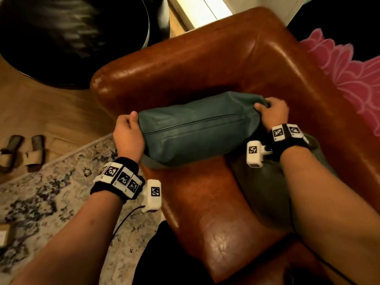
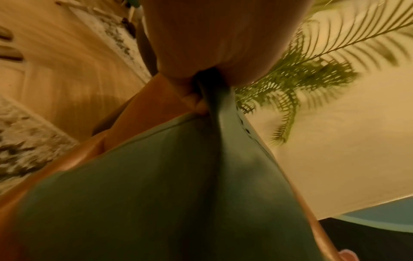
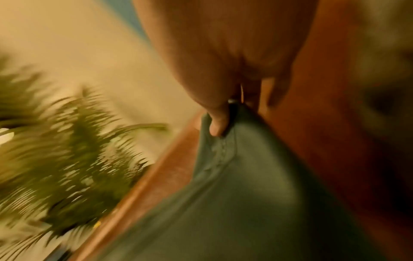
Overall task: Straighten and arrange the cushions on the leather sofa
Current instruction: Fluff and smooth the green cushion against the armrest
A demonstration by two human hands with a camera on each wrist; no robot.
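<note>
The left hand (image 1: pixel 127 134) grips the left end of a teal cushion (image 1: pixel 197 130), thumb on top and fingers curled round the corner. In the left wrist view the fingers (image 2: pixel 194 100) pinch a fold of the cover at that corner. The right hand (image 1: pixel 272 112) grips the cushion's right end, fingers bunching the fabric; the right wrist view shows its thumb (image 3: pixel 218 123) pressed into the gathered cover beside a stitched seam.

The cushion is held between both hands, lying lengthwise across the seat of a brown leather sofa (image 1: pixel 205 68), its zip seam facing up and its far edge near the backrest. Whether its underside rests on the seat cannot be told. A second, darker grey-green cushion (image 1: pixel 265 188) lies on the seat under the right forearm, just beside the teal one and partly tucked beneath it.

Both wrists wear black bands with white marker blocks. To the left of the sofa a patterned rug (image 1: pixel 41 202) covers part of a wooden floor (image 1: pixel 51 112), where a pair of sandals (image 1: pixel 22 153) sits. A pink flower-shaped item (image 1: pixel 349 68) lies behind the right armrest. A palm plant (image 2: pixel 312 61) shows against a pale wall in both wrist views.
</note>
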